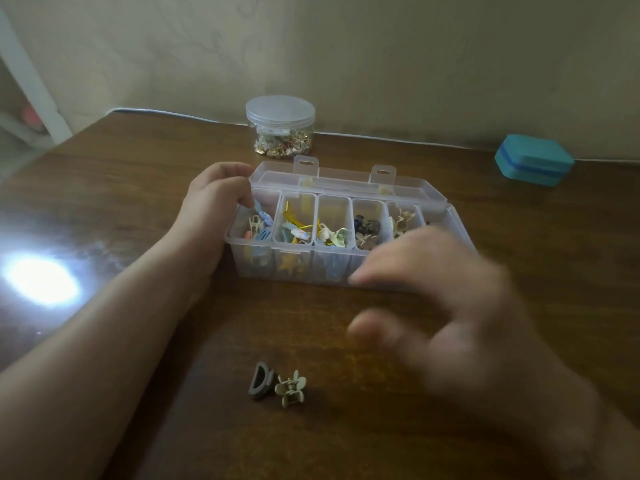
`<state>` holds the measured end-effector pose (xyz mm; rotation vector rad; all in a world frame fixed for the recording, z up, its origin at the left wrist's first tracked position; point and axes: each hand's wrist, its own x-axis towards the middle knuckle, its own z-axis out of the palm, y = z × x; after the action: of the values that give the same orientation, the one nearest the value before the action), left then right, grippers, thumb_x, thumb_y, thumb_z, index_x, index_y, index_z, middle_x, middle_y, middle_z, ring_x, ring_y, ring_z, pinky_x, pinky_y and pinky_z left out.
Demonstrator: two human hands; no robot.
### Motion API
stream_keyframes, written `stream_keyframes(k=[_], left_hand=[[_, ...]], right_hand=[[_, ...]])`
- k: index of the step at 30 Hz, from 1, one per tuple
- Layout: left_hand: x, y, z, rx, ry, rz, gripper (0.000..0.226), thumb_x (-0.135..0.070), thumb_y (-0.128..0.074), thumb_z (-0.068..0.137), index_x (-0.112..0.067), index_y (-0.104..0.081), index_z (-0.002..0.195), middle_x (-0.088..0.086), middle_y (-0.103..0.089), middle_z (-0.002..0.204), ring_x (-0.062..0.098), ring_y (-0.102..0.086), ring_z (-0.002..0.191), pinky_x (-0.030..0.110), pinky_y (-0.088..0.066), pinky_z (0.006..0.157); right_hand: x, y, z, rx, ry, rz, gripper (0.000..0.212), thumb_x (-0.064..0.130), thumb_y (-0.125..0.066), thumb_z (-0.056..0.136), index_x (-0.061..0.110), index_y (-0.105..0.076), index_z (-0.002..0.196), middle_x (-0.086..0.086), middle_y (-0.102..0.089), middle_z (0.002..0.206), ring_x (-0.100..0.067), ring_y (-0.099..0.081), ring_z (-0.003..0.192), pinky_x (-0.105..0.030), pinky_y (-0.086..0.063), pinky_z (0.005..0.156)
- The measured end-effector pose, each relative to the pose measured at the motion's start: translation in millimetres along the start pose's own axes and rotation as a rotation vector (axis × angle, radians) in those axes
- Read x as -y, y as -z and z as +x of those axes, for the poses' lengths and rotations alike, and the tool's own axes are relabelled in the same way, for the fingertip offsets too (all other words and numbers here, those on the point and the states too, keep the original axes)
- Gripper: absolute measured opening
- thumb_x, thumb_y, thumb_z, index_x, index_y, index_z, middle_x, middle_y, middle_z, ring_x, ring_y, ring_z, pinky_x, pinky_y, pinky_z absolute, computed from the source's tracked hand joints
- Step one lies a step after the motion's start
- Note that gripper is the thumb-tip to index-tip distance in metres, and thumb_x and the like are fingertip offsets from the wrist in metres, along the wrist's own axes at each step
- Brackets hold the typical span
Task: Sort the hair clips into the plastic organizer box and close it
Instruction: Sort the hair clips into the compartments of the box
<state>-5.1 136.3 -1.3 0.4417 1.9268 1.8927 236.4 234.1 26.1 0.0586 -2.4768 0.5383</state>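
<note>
The clear plastic organizer box (294,268) stands open mid-table, its lid (346,180) tilted back. Its row of compartments holds several coloured hair clips. My left hand (216,195) rests at the box's left end, its fingers on a small blue clip (260,212) over the leftmost compartment. My right hand (443,306) is blurred in front of the box's right half, fingers spread, holding nothing that I can see. Two loose clips lie on the table nearer to me: a grey half-round clip (259,380) and a beige flower claw clip (291,388), touching each other.
A round clear jar (280,124) with a lid, holding gold-coloured pieces, stands behind the box by the wall. A teal case (533,160) sits at the back right. The wooden table (138,202) has a bright glare spot at the left.
</note>
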Motion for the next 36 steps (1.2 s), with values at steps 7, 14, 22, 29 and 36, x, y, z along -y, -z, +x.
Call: stream_keyframes(k=[7,14,22,29,36], left_hand=[[1,1,2,0.014,0.0,0.032,0.047,-0.009,-0.05,0.058,-0.028,-0.066,0.098,0.004,-0.063,0.116,0.027,-0.06,0.114,0.042,-0.053,0.086],[1,0,2,-0.001,-0.003,0.035,0.051,-0.014,-0.05,0.051,-0.03,-0.068,0.095,0.005,-0.065,0.116,0.03,-0.059,0.116,0.041,-0.046,0.081],[1,1,1,0.021,0.002,0.029,0.05,-0.013,-0.05,0.052,-0.029,-0.067,0.096,0.007,-0.063,0.117,0.031,-0.058,0.117,0.041,-0.046,0.082],[2,2,2,0.045,0.01,0.033,0.051,-0.014,-0.051,0.053,-0.03,-0.066,0.099,0.005,-0.063,0.118,0.029,-0.059,0.116,0.042,-0.05,0.085],[2,2,3,0.033,0.026,0.039,0.051,-0.015,-0.052,0.052,-0.034,-0.067,0.096,0.006,-0.062,0.122,0.031,-0.057,0.118,0.048,-0.05,0.093]], right_hand=[[14,-44,-8,0.293,0.132,-0.085,0.024,0.036,-0.068,0.085,0.022,-0.067,0.104,0.007,-0.066,0.099,-0.016,-0.058,0.092,-0.038,-0.048,0.071],[6,-32,-5,0.322,0.026,-0.002,0.032,0.038,-0.062,0.09,0.023,-0.061,0.119,0.007,-0.057,0.117,-0.011,-0.055,0.104,-0.031,-0.05,0.087],[-5,-33,-5,0.3,0.033,0.015,0.029,-0.002,-0.071,0.08,0.015,-0.069,0.104,0.004,-0.062,0.107,-0.01,-0.055,0.104,-0.027,-0.05,0.088],[-21,-23,20,0.086,-0.154,-0.175,0.037,0.03,-0.058,0.092,0.015,-0.06,0.125,0.0,-0.056,0.131,-0.011,-0.048,0.124,-0.031,-0.042,0.106],[-14,-29,12,0.157,-0.093,-0.443,0.067,0.058,-0.044,0.09,0.022,-0.037,0.146,-0.001,-0.035,0.154,-0.023,-0.019,0.147,-0.052,-0.021,0.117]])
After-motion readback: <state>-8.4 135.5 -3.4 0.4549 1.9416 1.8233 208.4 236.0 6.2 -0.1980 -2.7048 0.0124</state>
